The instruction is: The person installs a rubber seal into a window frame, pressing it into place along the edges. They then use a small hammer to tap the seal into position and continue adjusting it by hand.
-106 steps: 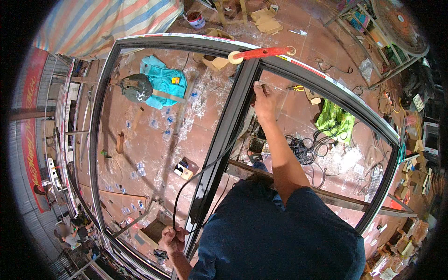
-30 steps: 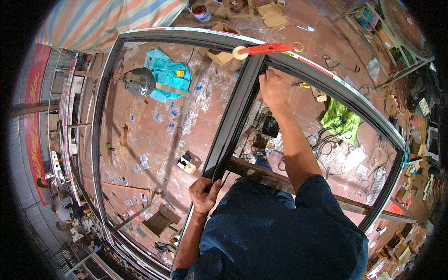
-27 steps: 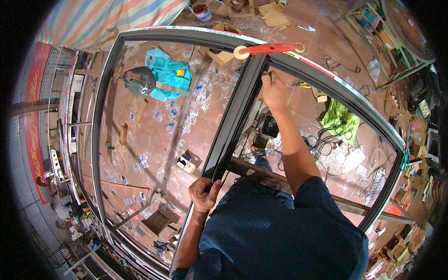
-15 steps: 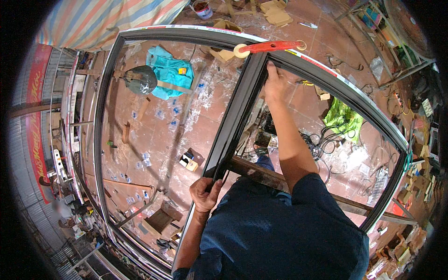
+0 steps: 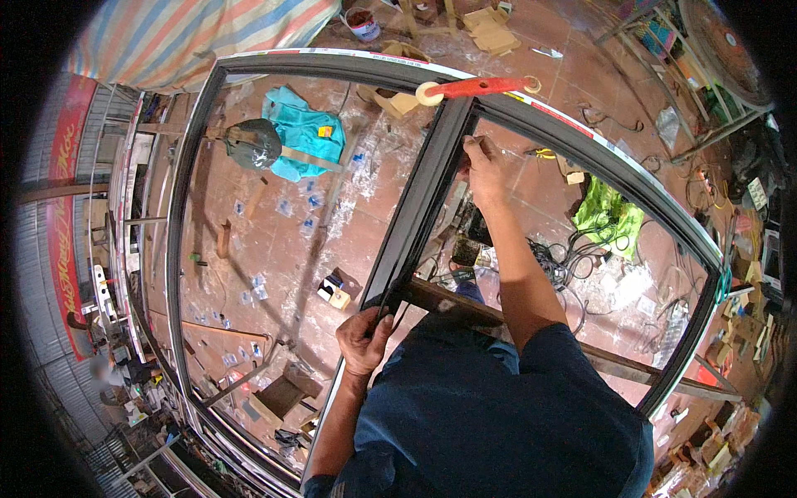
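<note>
A large dark window frame (image 5: 177, 224) with a white outer edge lies in front of me. Its dark middle bar (image 5: 422, 195) runs from the far rail toward my body. My left hand (image 5: 362, 342) is closed at the near end of this bar, pinching a thin black strip (image 5: 401, 314) whose loose end pokes out past the fingers. Farther up, my right hand (image 5: 486, 172) has its thumb and fingers pinched at the bar's right inner edge; what they hold is too small to tell. A red tool (image 5: 480, 86) with cream round ends rests on the far rail.
Under the frame a wooden beam (image 5: 448, 303) crosses by my waist. On the tiled floor lie a turquoise cloth (image 5: 307, 129), a green bag (image 5: 610, 217), black cables (image 5: 558, 259) and an open cardboard box (image 5: 284, 397). A fan (image 5: 722, 50) stands far right.
My right hand has slid a little toward me along the middle bar, away from the far corner. My left hand stays at the bar's near end, slightly nearer the far side.
</note>
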